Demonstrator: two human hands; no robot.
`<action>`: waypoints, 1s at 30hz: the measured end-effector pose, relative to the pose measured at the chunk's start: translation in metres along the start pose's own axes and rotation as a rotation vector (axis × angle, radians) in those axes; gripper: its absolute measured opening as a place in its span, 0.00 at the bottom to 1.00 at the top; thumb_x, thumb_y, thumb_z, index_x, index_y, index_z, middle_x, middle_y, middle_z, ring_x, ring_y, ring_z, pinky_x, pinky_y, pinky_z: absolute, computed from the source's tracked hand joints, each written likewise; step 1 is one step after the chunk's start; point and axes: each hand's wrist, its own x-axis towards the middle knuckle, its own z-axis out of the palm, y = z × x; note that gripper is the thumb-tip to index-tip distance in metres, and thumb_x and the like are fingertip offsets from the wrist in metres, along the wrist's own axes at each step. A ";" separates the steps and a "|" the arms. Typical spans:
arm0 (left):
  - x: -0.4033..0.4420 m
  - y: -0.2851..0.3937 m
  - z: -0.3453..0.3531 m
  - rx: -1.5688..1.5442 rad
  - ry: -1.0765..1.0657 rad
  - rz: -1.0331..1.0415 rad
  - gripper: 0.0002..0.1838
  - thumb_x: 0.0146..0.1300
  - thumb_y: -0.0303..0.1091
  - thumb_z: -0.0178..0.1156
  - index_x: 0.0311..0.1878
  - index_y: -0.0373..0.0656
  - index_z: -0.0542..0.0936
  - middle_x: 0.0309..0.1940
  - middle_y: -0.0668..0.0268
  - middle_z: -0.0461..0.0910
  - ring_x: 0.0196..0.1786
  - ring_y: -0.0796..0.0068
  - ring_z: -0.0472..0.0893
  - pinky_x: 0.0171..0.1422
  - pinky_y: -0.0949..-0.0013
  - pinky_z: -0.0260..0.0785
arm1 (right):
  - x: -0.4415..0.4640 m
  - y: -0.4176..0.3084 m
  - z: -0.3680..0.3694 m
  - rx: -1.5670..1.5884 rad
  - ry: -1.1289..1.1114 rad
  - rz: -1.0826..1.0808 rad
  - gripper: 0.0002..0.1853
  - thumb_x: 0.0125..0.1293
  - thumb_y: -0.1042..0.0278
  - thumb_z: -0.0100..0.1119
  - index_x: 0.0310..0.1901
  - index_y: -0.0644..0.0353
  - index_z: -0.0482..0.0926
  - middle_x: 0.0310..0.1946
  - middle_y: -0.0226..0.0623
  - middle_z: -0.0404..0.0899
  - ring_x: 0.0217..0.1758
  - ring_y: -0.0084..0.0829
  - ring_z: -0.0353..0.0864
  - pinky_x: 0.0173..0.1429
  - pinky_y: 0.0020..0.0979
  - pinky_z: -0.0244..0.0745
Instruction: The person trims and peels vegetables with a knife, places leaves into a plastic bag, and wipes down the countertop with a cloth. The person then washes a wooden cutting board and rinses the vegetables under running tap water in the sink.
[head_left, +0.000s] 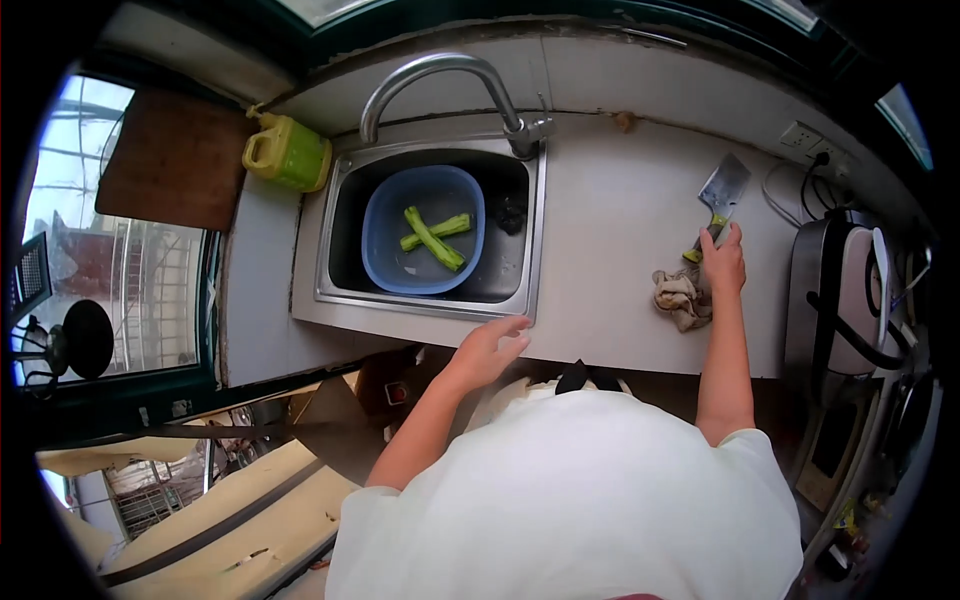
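Note:
My right hand is closed about the handle of a scraper at the right of the counter. Its wide metal blade points away from me; the handle is dark and yellow-green. Beside that hand, a crumpled beige rag lies on the countertop. My left hand is open and holds nothing, its fingers stretched out near the sink's front right corner. In the metal sink sits a blue basin, where two peeled green vegetable pieces lie crossed.
A curved faucet arches over the back of the sink. Left of it stands a yellow-green jug, near a brown board. A dark and pinkish appliance occupies the counter's right end, below wall sockets. Dark scraps lie in the sink.

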 end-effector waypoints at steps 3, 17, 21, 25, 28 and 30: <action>-0.003 0.005 0.004 -0.031 0.038 -0.080 0.20 0.64 0.39 0.56 0.57 0.41 0.73 0.52 0.61 0.77 0.53 0.68 0.76 0.58 0.66 0.66 | 0.014 -0.012 0.011 -0.037 -0.076 0.037 0.42 0.54 0.47 0.59 0.67 0.54 0.54 0.56 0.51 0.70 0.57 0.49 0.72 0.56 0.47 0.69; 0.043 0.007 0.001 -0.750 -0.343 -0.008 0.22 0.68 0.40 0.52 0.60 0.36 0.69 0.53 0.58 0.75 0.55 0.71 0.75 0.62 0.70 0.64 | -0.093 -0.063 -0.045 0.592 -0.171 -0.403 0.22 0.57 0.76 0.55 0.54 0.63 0.67 0.28 0.36 0.73 0.26 0.27 0.76 0.28 0.27 0.70; 0.059 0.022 -0.006 -1.068 -0.239 -0.109 0.26 0.68 0.43 0.50 0.64 0.37 0.65 0.57 0.56 0.71 0.59 0.68 0.72 0.62 0.65 0.65 | -0.183 -0.132 -0.036 0.345 -0.209 -0.925 0.23 0.53 0.73 0.59 0.54 0.59 0.72 0.38 0.41 0.77 0.37 0.41 0.78 0.40 0.34 0.74; 0.064 -0.018 -0.044 -1.453 -0.014 -0.173 0.15 0.66 0.32 0.50 0.49 0.27 0.72 0.42 0.54 0.78 0.45 0.65 0.78 0.54 0.62 0.71 | -0.184 -0.189 -0.023 0.354 -0.387 -1.268 0.13 0.54 0.70 0.58 0.43 0.59 0.79 0.43 0.40 0.77 0.41 0.41 0.78 0.44 0.38 0.73; 0.065 -0.068 -0.088 -1.370 -0.030 -0.243 0.12 0.65 0.29 0.51 0.45 0.29 0.73 0.32 0.57 0.79 0.35 0.66 0.79 0.47 0.63 0.73 | -0.099 -0.220 0.000 0.026 0.108 -1.174 0.11 0.55 0.72 0.56 0.41 0.59 0.79 0.49 0.40 0.76 0.51 0.40 0.75 0.52 0.38 0.69; 0.062 -0.088 -0.108 -1.349 -0.087 -0.208 0.09 0.63 0.29 0.52 0.38 0.31 0.75 0.27 0.60 0.77 0.33 0.67 0.78 0.44 0.66 0.72 | -0.044 -0.254 0.010 -0.329 0.194 -1.305 0.21 0.56 0.78 0.50 0.53 0.59 0.73 0.60 0.34 0.67 0.66 0.33 0.62 0.66 0.41 0.55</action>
